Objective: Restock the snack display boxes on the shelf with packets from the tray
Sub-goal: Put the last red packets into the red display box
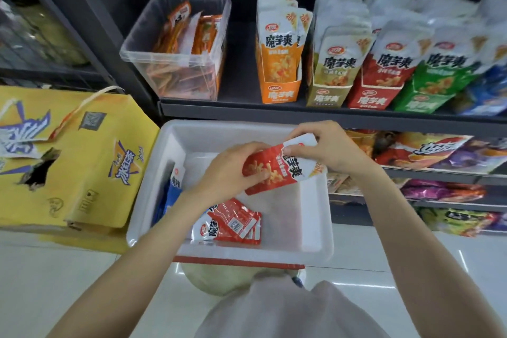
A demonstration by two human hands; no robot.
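Both hands, the left hand (236,170) and right hand (326,145), are gripping one red packet (282,170) with curled fingers above the white tray (315,217).

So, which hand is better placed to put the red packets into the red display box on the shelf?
The right hand, probably. It pinches the top of the red packets and is nearer the red display box, which stands up and to the right. The left hand grips their lower end, farther away.

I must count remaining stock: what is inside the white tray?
In the white tray: red packets on the floor, blue packets at its left wall. The left hand hides part.
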